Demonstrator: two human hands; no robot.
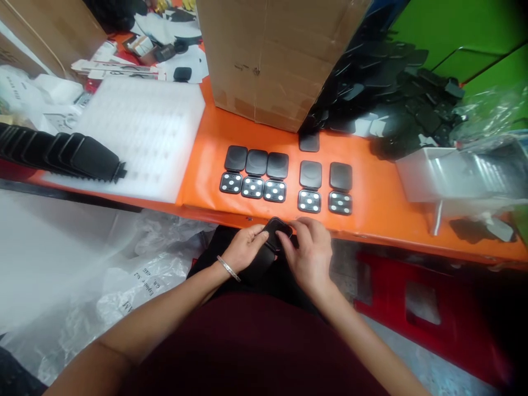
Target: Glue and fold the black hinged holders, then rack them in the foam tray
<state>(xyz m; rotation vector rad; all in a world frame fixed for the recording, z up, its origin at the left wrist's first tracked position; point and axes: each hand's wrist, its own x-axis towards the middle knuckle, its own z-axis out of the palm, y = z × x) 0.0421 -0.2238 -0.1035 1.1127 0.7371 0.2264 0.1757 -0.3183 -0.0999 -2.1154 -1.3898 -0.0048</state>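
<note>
Just off the table's front edge, a black rounded-square piece (275,230) is held between both hands. My left hand (246,247) is closed on its left side, thumb on top. My right hand (311,247) pinches its right side, with the thumb pressed on its face. Below it hangs a dark flat part that may be joined to it. Several similar black hinged pieces (277,165) lie open in a row on the orange table (206,190). Their near halves, such as this dotted plate (275,190), carry white dots. One more black square (309,142) lies behind them.
A tall cardboard box (272,60) stands behind the row. To the left, a white foam block (144,132) has stacked black pieces (82,157) on it. At right are a heap of black parts (429,110) and a clear plastic bin (424,170). A red stool (454,335) is below.
</note>
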